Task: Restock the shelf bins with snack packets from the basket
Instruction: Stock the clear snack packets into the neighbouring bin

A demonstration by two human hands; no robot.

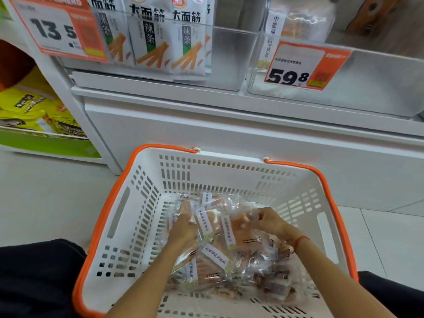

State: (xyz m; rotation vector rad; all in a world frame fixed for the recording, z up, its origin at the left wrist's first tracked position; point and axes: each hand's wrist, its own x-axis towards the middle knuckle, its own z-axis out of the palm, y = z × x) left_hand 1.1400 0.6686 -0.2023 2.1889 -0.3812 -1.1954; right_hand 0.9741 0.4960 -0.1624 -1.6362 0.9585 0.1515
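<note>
While both hands [183,228] clutch packets [215,226], basket [137,180] waits.

The light is bright and even, with only soft shadows. The clear bins [229,53] on the shelf shine a little with glare. The picture bends at the edges, and the price tags [302,65] look smeared and blurry.

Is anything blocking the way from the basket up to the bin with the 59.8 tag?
Nothing visible does. Both hands, left hand and right hand, are on the clear snack packets in the basket; the bin above is open-topped.
</note>
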